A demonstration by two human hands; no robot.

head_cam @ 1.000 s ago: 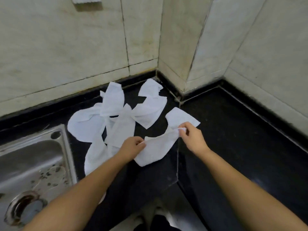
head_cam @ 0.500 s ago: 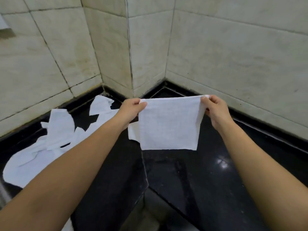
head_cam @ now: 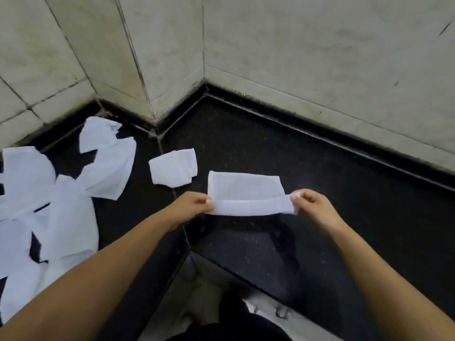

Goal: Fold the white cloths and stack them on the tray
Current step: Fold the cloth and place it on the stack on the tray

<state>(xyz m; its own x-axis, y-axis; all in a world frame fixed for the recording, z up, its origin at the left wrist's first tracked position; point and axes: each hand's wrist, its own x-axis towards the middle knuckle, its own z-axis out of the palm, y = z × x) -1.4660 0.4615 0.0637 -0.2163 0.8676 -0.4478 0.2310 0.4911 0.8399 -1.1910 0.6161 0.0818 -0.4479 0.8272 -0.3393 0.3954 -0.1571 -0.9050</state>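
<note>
White terry cloth, a small rectangular towel (head_cam: 243, 187), lies on the polished black stone counter (head_cam: 295, 156), its far part flat and its near edge lifted and curled back toward the far edge. The left hand (head_cam: 190, 205) pinches the near left corner between thumb and fingertips, and the right hand (head_cam: 311, 205) pinches the near right corner the same way, the other fingers loosely curled; the underside of the raised strip is hidden. Just beyond and to the left sits a small crumpled white cloth (head_cam: 173, 167), apart from the held one. Further left spreads a heap of loose white cloths (head_cam: 66, 193), overlapping so that I cannot count them, and cut off by the picture's left edge; the left forearm (head_cam: 86, 279) covers its near part. No tray shows here. Pale stained wall tiles (head_cam: 307, 45) rise behind the counter's corner. Below the counter's inner edge, a dark shape and something pale are too dim to name.
</note>
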